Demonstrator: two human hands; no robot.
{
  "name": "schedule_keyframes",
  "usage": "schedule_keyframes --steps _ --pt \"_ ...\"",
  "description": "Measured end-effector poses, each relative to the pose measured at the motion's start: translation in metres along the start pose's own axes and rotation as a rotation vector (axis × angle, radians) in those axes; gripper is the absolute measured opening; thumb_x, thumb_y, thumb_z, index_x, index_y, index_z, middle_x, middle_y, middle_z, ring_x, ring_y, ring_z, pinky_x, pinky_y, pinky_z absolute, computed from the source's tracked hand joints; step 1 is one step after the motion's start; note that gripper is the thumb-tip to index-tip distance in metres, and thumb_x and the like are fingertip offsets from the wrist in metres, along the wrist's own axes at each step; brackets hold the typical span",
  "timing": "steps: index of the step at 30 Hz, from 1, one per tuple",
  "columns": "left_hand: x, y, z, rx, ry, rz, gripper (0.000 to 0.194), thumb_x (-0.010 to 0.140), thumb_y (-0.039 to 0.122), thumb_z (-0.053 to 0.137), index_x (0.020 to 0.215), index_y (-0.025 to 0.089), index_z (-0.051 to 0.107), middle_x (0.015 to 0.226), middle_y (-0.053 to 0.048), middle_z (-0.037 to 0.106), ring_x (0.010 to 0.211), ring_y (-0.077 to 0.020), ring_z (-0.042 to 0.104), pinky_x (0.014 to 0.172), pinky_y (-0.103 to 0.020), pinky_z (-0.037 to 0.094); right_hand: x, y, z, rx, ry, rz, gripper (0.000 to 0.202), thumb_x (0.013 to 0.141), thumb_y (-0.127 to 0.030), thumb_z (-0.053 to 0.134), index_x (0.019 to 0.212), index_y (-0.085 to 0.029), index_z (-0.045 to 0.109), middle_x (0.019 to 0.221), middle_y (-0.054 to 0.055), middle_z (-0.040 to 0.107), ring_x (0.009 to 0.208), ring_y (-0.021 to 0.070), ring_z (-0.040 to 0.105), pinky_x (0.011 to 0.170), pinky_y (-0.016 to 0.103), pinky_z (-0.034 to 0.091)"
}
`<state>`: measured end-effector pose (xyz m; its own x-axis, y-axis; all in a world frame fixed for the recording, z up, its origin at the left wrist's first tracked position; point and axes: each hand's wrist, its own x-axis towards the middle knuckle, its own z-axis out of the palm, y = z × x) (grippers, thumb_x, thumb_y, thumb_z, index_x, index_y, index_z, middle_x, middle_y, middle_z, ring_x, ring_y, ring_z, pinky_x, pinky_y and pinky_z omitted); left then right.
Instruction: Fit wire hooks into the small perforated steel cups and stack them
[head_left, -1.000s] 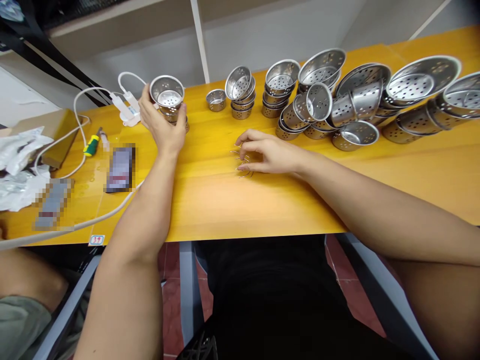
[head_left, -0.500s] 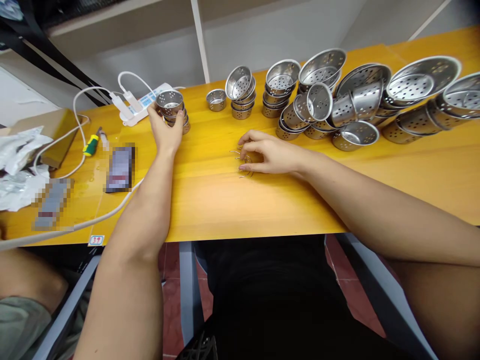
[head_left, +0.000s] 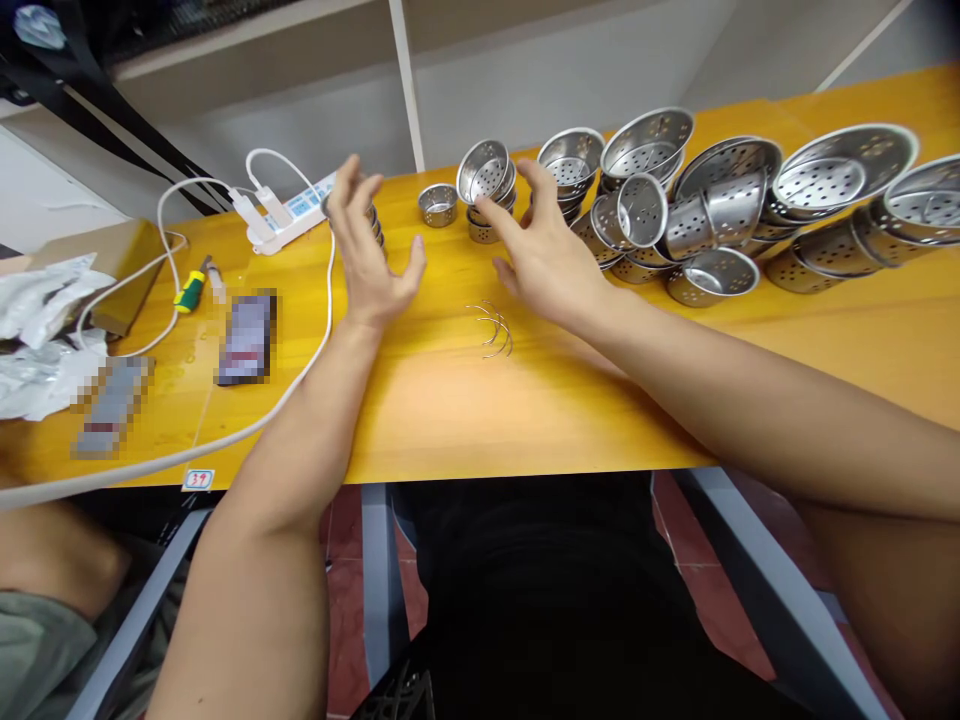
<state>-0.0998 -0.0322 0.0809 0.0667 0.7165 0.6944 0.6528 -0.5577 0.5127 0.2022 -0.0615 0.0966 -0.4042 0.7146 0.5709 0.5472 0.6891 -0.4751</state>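
My left hand (head_left: 371, 255) is raised with its fingers spread and nothing in it, in front of a stack of small perforated metal cups (head_left: 377, 228) that it partly hides. My right hand (head_left: 544, 245) is open too, its fingers near a second cup stack (head_left: 484, 172) whose top cup is tilted; whether they touch it I cannot tell. A single small cup (head_left: 438, 205) stands between these two stacks. Several thin curved wires (head_left: 496, 330) lie on the yellow table (head_left: 525, 415) below my hands.
More perforated cups (head_left: 712, 275) and bowls (head_left: 844, 170) fill the right back. At the left are a power strip (head_left: 296, 212), white cable (head_left: 225, 440), screwdriver (head_left: 192, 290), phone (head_left: 247, 338), grey device (head_left: 112, 405) and plastic bags (head_left: 49, 300). A person's leg (head_left: 67, 550) is at lower left.
My left hand has let go of the left cup stack and moved right, fingers spread. My right hand has lifted off the curved wires and moved up to the second stack.
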Motion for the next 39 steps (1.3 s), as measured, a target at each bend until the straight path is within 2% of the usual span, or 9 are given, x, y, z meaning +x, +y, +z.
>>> schedule_keyframes --steps 3,6,12,16,21,25,28,36,39 --pt "-0.010 0.021 0.015 0.013 -0.124 0.080 0.088 0.095 0.086 0.070 0.164 0.036 0.046 0.194 -0.014 0.033 0.188 -0.0442 0.025 0.157 -0.073 0.021 0.028 -0.003 0.001 -0.069 0.033 0.073 0.036 0.122 -0.046 0.048 0.152 -0.033 0.064 0.188 0.011 0.041 0.157 0.0489 0.058 0.116 0.072 0.062" --pt "-0.015 0.025 0.025 0.014 -0.195 0.130 0.089 0.096 0.086 0.069 0.165 0.035 0.047 0.192 -0.016 0.036 0.186 -0.0448 0.031 0.156 -0.072 0.022 0.055 0.007 0.011 -0.166 0.048 0.115 0.030 0.122 -0.040 0.042 0.128 -0.025 0.067 0.173 0.021 0.051 0.128 0.0456 0.070 0.099 0.071 0.065" --pt "-0.016 0.012 0.025 0.012 -0.214 0.132 0.089 0.099 0.084 0.068 0.169 0.034 0.045 0.193 -0.017 0.033 0.188 -0.0442 0.027 0.157 -0.071 0.020 0.084 0.064 0.046 -0.081 0.172 0.092 0.054 0.125 -0.069 0.036 0.094 -0.028 0.052 0.124 0.020 0.068 0.124 0.0345 0.060 0.105 0.055 0.063" --pt "-0.016 0.007 0.027 -0.006 -0.193 0.081 0.095 0.094 0.083 0.076 0.168 0.034 0.042 0.194 -0.018 0.029 0.188 -0.0464 0.025 0.157 -0.072 0.017 0.088 0.075 0.044 -0.059 0.199 0.037 0.064 0.119 -0.084 0.037 0.091 -0.029 0.053 0.121 0.019 0.070 0.129 0.0372 0.058 0.102 0.055 0.064" --pt "-0.018 0.002 0.032 0.012 -0.162 0.117 0.100 0.095 0.088 0.073 0.170 0.034 0.035 0.192 -0.019 0.030 0.186 -0.0448 0.031 0.155 -0.071 0.027 0.074 0.037 0.014 -0.135 0.095 0.060 0.050 0.116 -0.075 0.042 0.103 -0.033 0.066 0.146 0.017 0.064 0.127 0.0449 0.063 0.095 0.069 0.063" --pt "-0.020 0.011 0.032 -0.027 -0.168 0.151 0.108 0.097 0.096 0.063 0.177 0.039 0.019 0.193 -0.018 0.030 0.182 -0.0405 0.040 0.151 -0.069 0.039 0.040 -0.008 -0.006 -0.071 0.005 -0.057 0.034 0.116 -0.063 0.056 0.120 -0.033 0.072 0.144 0.014 0.064 0.125 0.0424 0.067 0.102 0.063 0.063" --pt "-0.021 0.024 0.031 -0.164 -0.201 0.209 0.111 0.097 0.099 0.064 0.178 0.040 0.016 0.188 -0.015 0.041 0.179 -0.0364 0.048 0.151 -0.062 0.042 0.011 -0.030 -0.013 -0.013 -0.114 -0.132 0.029 0.117 -0.054 0.056 0.122 -0.031 0.073 0.146 0.013 0.066 0.125 0.0396 0.069 0.109 0.061 0.063" --pt "-0.023 0.043 0.033 -0.222 -0.394 0.128 0.110 0.088 0.110 0.062 0.168 0.037 0.042 0.170 -0.011 0.065 0.162 -0.0390 0.069 0.137 -0.061 0.058 -0.021 -0.026 -0.023 0.204 -0.231 -0.101 0.030 0.113 -0.058 0.064 0.119 -0.031 0.075 0.122 0.012 0.073 0.107 0.0349 0.073 0.102 0.059 0.066" --pt "-0.024 0.042 0.031 -0.249 -0.433 0.097 0.113 0.083 0.110 0.069 0.165 0.034 0.050 0.165 -0.013 0.070 0.156 -0.0388 0.073 0.135 -0.061 0.061 -0.022 -0.019 -0.028 0.217 -0.250 -0.104 0.035 0.109 -0.063 0.070 0.122 -0.033 0.080 0.133 0.013 0.071 0.119 0.0387 0.073 0.109 0.065 0.065"
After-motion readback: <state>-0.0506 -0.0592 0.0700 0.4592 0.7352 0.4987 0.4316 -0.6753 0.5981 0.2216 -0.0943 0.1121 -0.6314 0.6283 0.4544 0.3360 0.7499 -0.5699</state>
